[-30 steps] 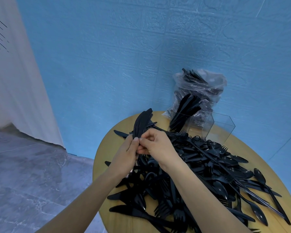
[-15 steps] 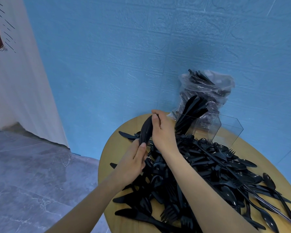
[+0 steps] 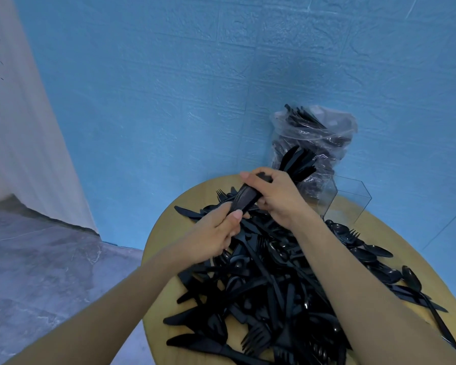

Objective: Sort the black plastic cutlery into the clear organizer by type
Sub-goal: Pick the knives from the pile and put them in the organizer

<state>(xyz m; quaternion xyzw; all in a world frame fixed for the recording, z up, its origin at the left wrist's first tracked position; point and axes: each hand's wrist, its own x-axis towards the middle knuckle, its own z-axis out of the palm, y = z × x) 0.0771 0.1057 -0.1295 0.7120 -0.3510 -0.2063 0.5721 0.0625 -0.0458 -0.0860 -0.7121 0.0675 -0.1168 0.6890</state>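
I hold a bundle of knives [image 3: 244,200] over the table's [image 3: 163,233] far edge, left hand [image 3: 213,233] gripping the lower end, right hand [image 3: 274,196] curled round the upper, seemingly to square it for the organizer [image 3: 353,201] just beyond.

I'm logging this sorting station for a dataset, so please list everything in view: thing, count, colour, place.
Loose cutlery pile: too many to count; black knives, forks and spoons; spread over the table.
Held bundle of cutlery: several pieces, exact count unclear; black; gripped between both hands above the pile.
Clear organizer: one; transparent; far side of the table, black pieces standing in its left compartment.
Plastic bag: one; clear, holding black cutlery; behind the organizer against the wall.
Round table: one; light wood.
Wall: blue, textured.
Floor: grey, marbled.
Left hand: holds the bundle's near end.
Right hand: grips the bundle's far end.
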